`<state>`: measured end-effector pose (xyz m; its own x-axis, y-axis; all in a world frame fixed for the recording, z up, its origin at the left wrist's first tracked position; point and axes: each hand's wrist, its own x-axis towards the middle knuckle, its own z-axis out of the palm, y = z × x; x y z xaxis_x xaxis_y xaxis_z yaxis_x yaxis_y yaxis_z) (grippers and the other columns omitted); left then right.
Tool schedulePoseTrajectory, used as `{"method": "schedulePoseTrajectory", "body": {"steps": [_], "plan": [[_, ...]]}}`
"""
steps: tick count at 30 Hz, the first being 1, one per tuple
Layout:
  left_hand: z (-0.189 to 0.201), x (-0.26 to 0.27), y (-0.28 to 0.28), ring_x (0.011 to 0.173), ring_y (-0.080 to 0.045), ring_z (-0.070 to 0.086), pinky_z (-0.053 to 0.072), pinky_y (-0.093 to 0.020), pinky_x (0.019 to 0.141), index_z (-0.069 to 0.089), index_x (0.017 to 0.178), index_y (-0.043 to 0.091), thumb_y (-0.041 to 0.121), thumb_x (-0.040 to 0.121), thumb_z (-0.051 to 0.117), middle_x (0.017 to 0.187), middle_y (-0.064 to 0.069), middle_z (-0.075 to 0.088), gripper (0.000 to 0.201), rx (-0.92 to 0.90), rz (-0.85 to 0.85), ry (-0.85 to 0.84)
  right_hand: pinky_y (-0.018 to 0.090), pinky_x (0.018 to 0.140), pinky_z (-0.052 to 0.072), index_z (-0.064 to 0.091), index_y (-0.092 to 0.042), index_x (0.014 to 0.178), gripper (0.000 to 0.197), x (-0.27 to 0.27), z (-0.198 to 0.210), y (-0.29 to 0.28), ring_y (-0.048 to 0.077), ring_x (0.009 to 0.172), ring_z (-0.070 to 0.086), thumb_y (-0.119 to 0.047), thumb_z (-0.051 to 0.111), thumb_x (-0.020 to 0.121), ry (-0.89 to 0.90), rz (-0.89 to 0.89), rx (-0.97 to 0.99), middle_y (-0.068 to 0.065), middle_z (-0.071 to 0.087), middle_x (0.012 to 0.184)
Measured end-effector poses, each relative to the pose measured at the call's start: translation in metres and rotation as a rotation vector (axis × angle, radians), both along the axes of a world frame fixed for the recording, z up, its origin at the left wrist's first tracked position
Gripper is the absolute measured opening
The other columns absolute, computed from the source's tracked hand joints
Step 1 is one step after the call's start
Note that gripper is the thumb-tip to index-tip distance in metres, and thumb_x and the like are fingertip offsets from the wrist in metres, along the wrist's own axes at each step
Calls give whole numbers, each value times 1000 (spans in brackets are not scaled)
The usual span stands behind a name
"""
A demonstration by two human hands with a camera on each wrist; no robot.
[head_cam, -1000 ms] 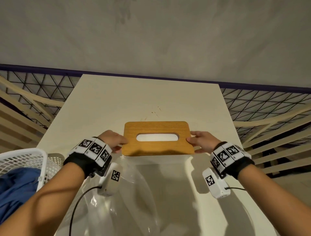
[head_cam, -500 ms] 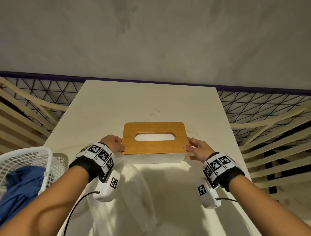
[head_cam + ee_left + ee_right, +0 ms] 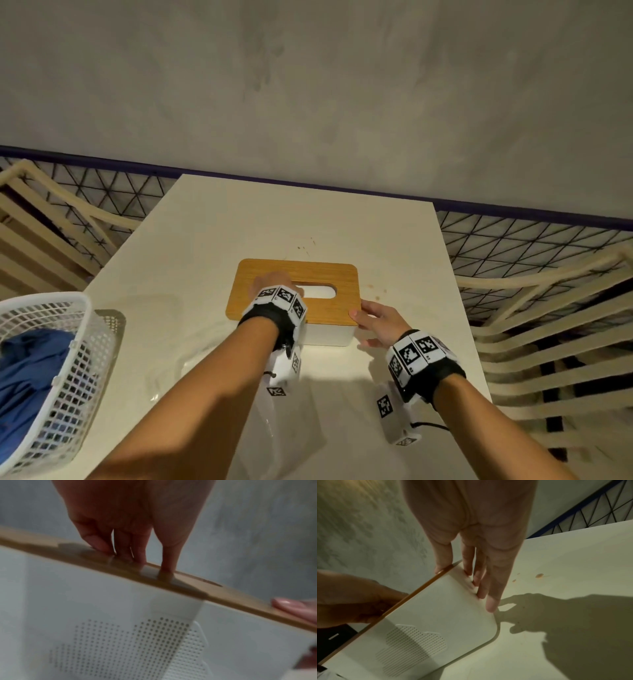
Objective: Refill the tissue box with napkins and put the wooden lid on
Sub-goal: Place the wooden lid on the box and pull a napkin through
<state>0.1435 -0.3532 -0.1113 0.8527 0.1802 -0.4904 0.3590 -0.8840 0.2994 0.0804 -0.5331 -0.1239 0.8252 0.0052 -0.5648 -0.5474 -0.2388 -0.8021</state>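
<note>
The left hand (image 3: 270, 283) has jumped from the edge onto the wooden lid (image 3: 329, 274), fingers together, pressing down atop the tissue box (image 3: 330, 334); the right hand (image 3: 376, 320) braces its right end, fingers straight. Lid looks seated, task nearly done.

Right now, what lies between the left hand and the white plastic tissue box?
The slotted brown wooden lid: the left hand rests its fingers on top, the white plastic tissue box beneath. The left wrist view shows it.

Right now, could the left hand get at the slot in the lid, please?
Probably yes. The left hand rests on the lid with its fingertips at the slot's left end; nothing covers the slot, and the right hand sits at the lid's right edge.
</note>
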Motion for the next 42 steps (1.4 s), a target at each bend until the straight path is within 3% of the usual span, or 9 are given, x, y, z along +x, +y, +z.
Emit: {"method": "schedulePoseTrajectory", "body": {"steps": [6, 9, 14, 17, 22, 26, 29, 35, 42], "plan": [[-10, 4, -3, 106, -29, 62, 44, -30, 81, 58, 68, 12, 23, 83, 62, 110, -13, 69, 19, 7, 80, 13, 33, 77, 45, 44, -15, 135, 49, 2, -4, -4, 9, 86, 54, -21, 59, 89, 20, -13, 76, 0, 54, 115], [-15, 6, -9, 109, -30, 60, 45, -41, 99, 53, 60, 14, 24, 79, 65, 108, -13, 69, 24, 28, 121, 14, 43, 99, 44, 43, -18, 135, 48, 2, -4, -6, 14, 97, 53, -23, 58, 90, 33, -8, 84, -2, 54, 116], [-13, 3, -14, 117, -30, 54, 35, -40, 103, 48, 55, 19, 34, 76, 64, 111, -7, 69, 30, 84, 150, 11, 36, 86, 47, 43, -21, 135, 48, 1, -5, -6, 13, 100, 51, -25, 58, 90, 19, -4, 78, -5, 55, 115], [-12, 1, -15, 117, -29, 51, 29, -37, 92, 48, 56, 20, 39, 79, 60, 112, -7, 67, 32, 94, 156, 5, 43, 100, 44, 41, -22, 136, 49, 2, -6, -8, 12, 101, 51, -27, 57, 90, 19, 16, 66, -6, 55, 118], [-14, 3, -10, 103, -28, 55, 29, -35, 82, 47, 57, 18, 41, 80, 60, 87, -7, 63, 35, 49, 146, 9, 31, 77, 40, 41, -22, 136, 49, 0, -3, -7, 12, 99, 51, -27, 57, 90, 9, 22, 84, -4, 54, 120], [-11, 4, -6, 76, -26, 56, 43, -31, 80, 49, 54, 14, 36, 77, 64, 59, -1, 51, 34, -38, 149, 7, 32, 80, 42, 41, -22, 137, 50, 0, -4, -8, 14, 101, 51, -27, 57, 90, 12, 28, 76, -2, 54, 128], [-12, 2, -2, 71, -23, 55, 45, -28, 73, 53, 56, 13, 36, 77, 65, 57, 0, 50, 34, -62, 147, -57, 41, 96, 45, 40, -21, 138, 50, 0, -2, -8, 22, 116, 54, -28, 55, 91, 19, 39, 61, -1, 52, 133], [-5, -8, -1, 69, -19, 53, 32, -20, 43, 74, 87, 7, 40, 78, 64, 81, -7, 61, 36, 14, 70, -179, 40, 94, 46, 40, -17, 137, 46, 0, 4, -5, 28, 120, 52, -23, 52, 93, -11, 80, 9, -1, 53, 123], [10, -7, 14, 63, -18, 50, 40, -23, 51, 65, 72, 8, 31, 76, 70, 66, -4, 54, 24, -109, 83, -150, 30, 103, 33, 37, -14, 137, 50, 15, 12, 9, 24, 126, 39, -11, 54, 90, -376, 311, -561, 9, 41, 135]]}}
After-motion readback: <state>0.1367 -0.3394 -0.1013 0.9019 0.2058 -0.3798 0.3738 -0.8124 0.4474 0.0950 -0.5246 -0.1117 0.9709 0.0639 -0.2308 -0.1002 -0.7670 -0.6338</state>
